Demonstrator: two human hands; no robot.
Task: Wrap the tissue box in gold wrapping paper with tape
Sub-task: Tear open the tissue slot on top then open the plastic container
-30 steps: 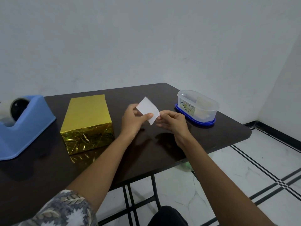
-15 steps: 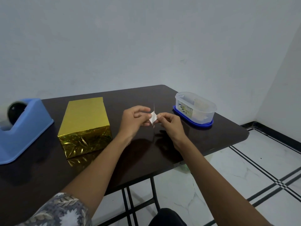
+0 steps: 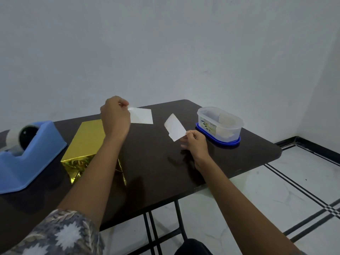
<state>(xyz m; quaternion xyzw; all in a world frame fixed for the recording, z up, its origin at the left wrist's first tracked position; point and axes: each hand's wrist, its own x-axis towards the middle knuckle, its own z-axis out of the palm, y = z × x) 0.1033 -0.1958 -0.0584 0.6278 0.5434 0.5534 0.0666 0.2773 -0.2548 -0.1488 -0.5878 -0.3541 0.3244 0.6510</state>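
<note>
The tissue box point(image 3: 86, 138), covered in gold wrapping paper, lies on the dark table point(image 3: 154, 162) at the left; my left forearm crosses its right part. Above and right of the box, my left hand point(image 3: 115, 118) pinches the left end of a white rectangular piece point(image 3: 142, 115), held in the air. A second white piece point(image 3: 174, 127) is pinched at its lower corner by my right hand point(image 3: 195, 144), over the middle of the table. The two pieces are apart. I cannot tell whether they are tape or backing paper.
A large blue tape dispenser point(image 3: 27, 155) with its roll stands at the table's left edge. A clear plastic container point(image 3: 219, 124) on a blue lid sits at the back right. White tiled floor with black lines lies to the right, below the table edge.
One white piece held by both hands together has been pulled into two. My left hand rose up and left with one piece; my right hand moved right with the other.
</note>
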